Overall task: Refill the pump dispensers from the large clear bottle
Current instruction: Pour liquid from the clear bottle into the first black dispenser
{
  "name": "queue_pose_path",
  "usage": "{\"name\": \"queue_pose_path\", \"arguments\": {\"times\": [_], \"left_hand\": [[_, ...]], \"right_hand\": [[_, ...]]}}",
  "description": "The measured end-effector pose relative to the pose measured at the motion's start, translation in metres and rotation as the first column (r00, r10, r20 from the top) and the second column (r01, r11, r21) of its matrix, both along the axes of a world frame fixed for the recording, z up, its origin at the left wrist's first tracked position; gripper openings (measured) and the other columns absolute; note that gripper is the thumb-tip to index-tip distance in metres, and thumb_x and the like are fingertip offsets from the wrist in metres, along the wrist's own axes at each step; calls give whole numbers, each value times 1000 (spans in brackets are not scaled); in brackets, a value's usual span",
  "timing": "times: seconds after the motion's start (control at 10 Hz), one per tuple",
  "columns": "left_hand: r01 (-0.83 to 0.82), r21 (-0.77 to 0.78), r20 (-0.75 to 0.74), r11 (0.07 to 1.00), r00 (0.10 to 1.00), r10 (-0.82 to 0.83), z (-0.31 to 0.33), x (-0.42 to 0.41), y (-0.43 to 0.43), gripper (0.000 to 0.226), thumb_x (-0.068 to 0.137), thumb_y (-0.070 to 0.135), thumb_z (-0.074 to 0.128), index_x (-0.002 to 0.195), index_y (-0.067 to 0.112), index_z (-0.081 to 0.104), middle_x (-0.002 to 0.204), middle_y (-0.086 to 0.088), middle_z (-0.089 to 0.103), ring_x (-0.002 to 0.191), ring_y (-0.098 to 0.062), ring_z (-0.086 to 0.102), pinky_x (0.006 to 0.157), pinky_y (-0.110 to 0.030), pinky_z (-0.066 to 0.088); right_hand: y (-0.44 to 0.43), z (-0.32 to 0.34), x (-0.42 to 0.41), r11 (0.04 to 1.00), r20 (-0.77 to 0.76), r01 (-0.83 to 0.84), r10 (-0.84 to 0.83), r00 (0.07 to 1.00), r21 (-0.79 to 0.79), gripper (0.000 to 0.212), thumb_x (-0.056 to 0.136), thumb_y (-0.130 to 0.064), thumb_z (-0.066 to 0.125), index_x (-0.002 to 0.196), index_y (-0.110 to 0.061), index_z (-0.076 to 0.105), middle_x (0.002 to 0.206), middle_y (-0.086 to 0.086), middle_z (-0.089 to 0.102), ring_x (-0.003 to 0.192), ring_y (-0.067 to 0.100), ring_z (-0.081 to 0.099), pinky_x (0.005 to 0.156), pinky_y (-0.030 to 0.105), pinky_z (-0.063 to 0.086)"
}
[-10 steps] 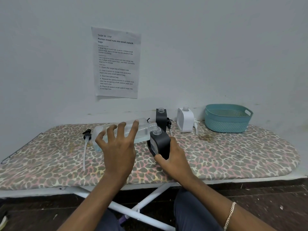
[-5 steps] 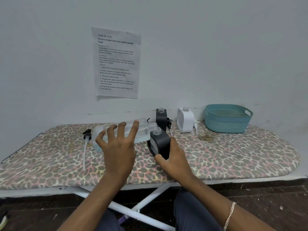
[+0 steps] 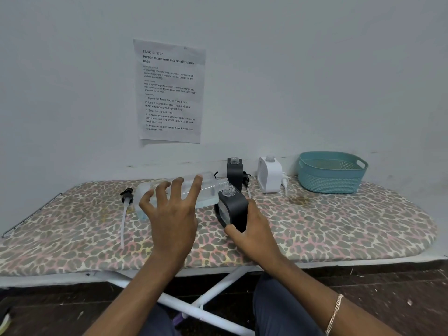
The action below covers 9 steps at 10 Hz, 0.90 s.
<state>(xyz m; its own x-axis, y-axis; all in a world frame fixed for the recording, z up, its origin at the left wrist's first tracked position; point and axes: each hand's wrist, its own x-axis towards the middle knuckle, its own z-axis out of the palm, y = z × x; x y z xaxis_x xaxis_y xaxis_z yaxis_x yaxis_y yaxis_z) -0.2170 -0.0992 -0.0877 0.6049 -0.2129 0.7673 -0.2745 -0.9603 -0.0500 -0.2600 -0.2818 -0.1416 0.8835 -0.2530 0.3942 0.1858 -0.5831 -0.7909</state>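
Both forearms reach in from the near side, the left one more upright. The left grip, fingers spread and curled, clasps the bottle from above. The right grip wraps the dispenser low down.

Under left hand, large clear plastic bottle: smooth, glossy, see-through. In right hand, squat black plastic dispenser: matt shell, clear neck. Behind right hand, white plastic dispenser: smooth, slight sheen. Well right of it, teal plastic basket: moulded weave texture. Below both hands, leopard-print cloth board cover: matt, stained. Above left hand, printed paper sheet: matt, slightly wrinkled. Right wrist, silvery metal chain bracelet: shiny.
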Motion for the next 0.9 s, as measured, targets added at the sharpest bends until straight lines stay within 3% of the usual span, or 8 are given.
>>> {"name": "queue_pose_path", "arguments": {"times": [0.1, 0.9], "left_hand": [[1, 2, -2, 1000, 1000, -1, 0, 0, 0, 87, 69, -3, 78, 146, 31, 57, 133, -9, 63, 122, -37, 53, 98, -57, 31], [1, 3, -2, 1000, 1000, -1, 1, 0, 0, 86, 69, -3, 78, 146, 31, 58, 133, -9, 63, 122, -37, 54, 98, -57, 32]], "right_hand": [[0, 0, 0, 1000, 7, -1, 1, 1000, 2, 50, 83, -37, 70, 128, -34, 48, 106, -13, 62, 92, 4, 61, 76, 28, 55], [1, 2, -1, 1000, 3, 3, -3, 1000, 1, 47, 84, -34, 72, 122, -38, 45, 106, -17, 60, 92, 1, 59, 72, 18, 47]]}}
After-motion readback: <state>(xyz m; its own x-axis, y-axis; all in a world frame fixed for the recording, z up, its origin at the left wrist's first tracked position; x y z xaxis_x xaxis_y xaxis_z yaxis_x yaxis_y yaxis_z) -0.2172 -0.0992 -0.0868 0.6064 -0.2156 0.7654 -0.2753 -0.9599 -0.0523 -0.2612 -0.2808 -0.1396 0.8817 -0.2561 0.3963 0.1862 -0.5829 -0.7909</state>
